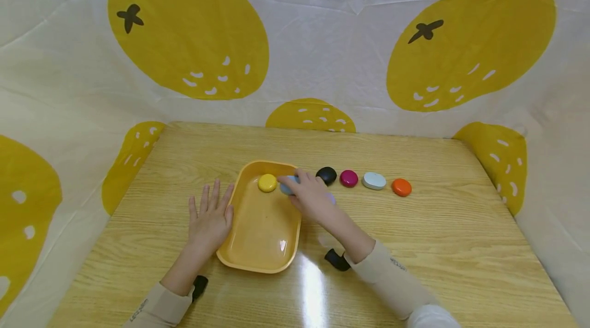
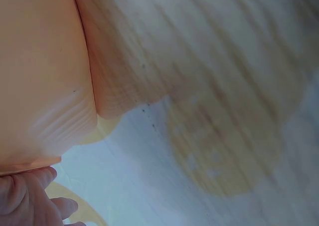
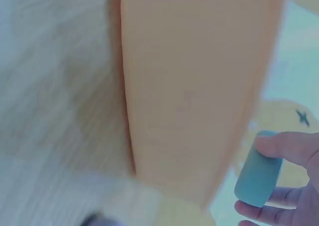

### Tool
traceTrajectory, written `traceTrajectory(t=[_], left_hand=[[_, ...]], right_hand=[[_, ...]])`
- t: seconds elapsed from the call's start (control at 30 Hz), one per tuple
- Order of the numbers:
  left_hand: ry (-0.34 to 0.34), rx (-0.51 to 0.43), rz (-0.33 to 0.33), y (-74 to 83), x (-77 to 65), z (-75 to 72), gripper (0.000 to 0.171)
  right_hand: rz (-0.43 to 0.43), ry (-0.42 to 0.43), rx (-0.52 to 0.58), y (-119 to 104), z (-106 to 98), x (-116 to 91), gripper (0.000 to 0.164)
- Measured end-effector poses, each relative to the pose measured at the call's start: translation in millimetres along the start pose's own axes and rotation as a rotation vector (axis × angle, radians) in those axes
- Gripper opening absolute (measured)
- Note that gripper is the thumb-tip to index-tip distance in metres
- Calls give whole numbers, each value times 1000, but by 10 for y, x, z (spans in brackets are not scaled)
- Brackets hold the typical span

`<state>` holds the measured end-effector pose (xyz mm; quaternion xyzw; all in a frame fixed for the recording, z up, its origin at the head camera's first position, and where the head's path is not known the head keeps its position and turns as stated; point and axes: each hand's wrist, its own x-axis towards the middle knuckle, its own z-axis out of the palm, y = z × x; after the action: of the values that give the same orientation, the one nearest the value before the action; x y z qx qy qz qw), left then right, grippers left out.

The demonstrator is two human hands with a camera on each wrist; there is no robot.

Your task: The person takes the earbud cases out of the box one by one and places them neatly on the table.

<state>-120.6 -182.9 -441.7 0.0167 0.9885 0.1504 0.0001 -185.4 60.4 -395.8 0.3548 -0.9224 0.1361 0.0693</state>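
My right hand (image 1: 312, 196) pinches a smooth blue oval piece (image 1: 289, 185) between thumb and fingers, above the right side of the yellow-orange plastic tray (image 1: 262, 264). In the right wrist view the blue piece (image 3: 258, 178) looks blue-green and stands tilted in the grip. Inside the tray, near its far end, lies a round yellow piece (image 1: 267, 183). My left hand (image 1: 208, 220) has its fingers spread straight and lies against the tray's left wall. A lavender piece (image 1: 331, 198) on the table is partly hidden behind my right hand.
Right of the tray, a loose row holds a black piece (image 1: 327, 175), a magenta piece (image 1: 349, 178), a pale blue oval piece (image 1: 374, 180) and an orange piece (image 1: 402, 187). A patterned cloth (image 1: 322, 51) hangs behind and beside the wooden table (image 1: 438, 256).
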Motion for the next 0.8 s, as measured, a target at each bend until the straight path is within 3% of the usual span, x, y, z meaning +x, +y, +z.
traceTrajectory(t=[0.17, 0.43, 0.8], left_hand=[[-1, 2, -2, -2, 5, 7, 51], [-3, -5, -3, 5, 4, 0, 51], [-2, -12, -5, 25, -6, -18, 50]], right_hand=[[52, 37, -2, 203, -94, -182, 41], [155, -29, -31, 506, -56, -477, 47], [280, -51, -17, 806, 32, -753, 39]])
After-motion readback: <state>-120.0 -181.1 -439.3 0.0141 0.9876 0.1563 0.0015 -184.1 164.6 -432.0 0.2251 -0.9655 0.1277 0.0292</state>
